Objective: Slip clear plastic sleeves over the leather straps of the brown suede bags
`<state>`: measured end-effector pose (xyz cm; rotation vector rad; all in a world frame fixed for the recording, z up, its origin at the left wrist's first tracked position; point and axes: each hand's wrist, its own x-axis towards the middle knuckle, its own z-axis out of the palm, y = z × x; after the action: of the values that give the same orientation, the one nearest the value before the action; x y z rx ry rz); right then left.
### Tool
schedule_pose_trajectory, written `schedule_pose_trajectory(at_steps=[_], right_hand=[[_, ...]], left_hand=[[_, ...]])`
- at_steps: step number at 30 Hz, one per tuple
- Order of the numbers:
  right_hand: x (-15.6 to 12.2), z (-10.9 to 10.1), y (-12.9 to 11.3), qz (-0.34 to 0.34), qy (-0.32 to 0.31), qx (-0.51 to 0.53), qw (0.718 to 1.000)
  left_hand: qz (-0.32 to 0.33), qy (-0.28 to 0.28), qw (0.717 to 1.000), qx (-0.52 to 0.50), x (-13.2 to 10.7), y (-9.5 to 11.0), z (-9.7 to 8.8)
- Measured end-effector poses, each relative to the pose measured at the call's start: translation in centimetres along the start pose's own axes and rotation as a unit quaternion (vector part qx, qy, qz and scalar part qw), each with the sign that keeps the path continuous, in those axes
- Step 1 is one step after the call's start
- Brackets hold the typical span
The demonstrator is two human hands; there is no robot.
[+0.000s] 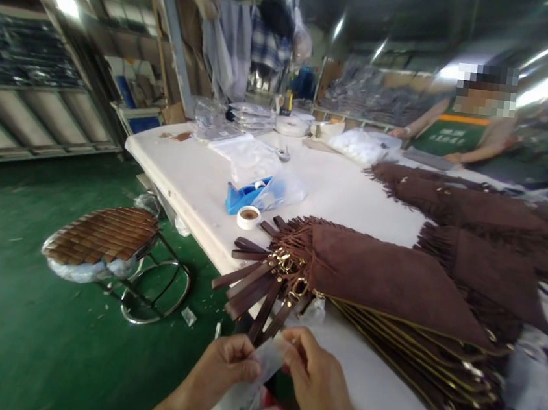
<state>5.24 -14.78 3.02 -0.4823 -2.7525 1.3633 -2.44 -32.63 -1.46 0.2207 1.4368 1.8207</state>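
Observation:
Close to my body, at the table's near edge, my left hand point(232, 365) pinches a translucent whitish strip point(270, 358) that looks like thin plastic. My right hand point(309, 368) grips the strip's upper end between thumb and fingers. The strip's lower part runs down beneath my left hand. Just beyond my hands lies a stack of brown fringed bags point(384, 275) with yellowish edges. Dark brown straps point(250, 287) with gold-coloured clasps point(285, 261) hang from the stack's left end, over the table edge.
The white table point(189, 170) carries a blue tape dispenser point(246, 194), a tape roll point(248, 217), plastic bags point(254, 157) and more brown fringed bags point(489, 208). A round stool point(104, 236) stands left on the green floor. Across the table is a person in a green apron point(450, 135).

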Motion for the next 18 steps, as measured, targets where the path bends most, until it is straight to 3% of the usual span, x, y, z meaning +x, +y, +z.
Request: schedule_pose_trajectory(at_steps=[4, 7, 12, 18], right_hand=[[1.9, 0.6, 0.8, 0.075, 0.028, 0.004, 0.997], [3.0, 1.6, 0.4, 0.082, 0.034, 0.007, 0.996], [3.5, 2.3, -0.5, 0.078, 0.069, 0.007, 0.994], [2.7, 3.2, -0.4, 0.084, 0.039, 0.204, 0.975]], left_hand=[[0.01, 0.059, 0.997, 0.039, -0.6, -0.2, -1.3], [0.004, 0.087, 0.993, 0.081, -1.4, -0.2, -2.5], [0.048, 0.116, 0.978, 0.165, -2.7, -0.4, -4.3], [0.066, 0.14, 0.965, 0.211, -4.0, -0.6, -6.4]])
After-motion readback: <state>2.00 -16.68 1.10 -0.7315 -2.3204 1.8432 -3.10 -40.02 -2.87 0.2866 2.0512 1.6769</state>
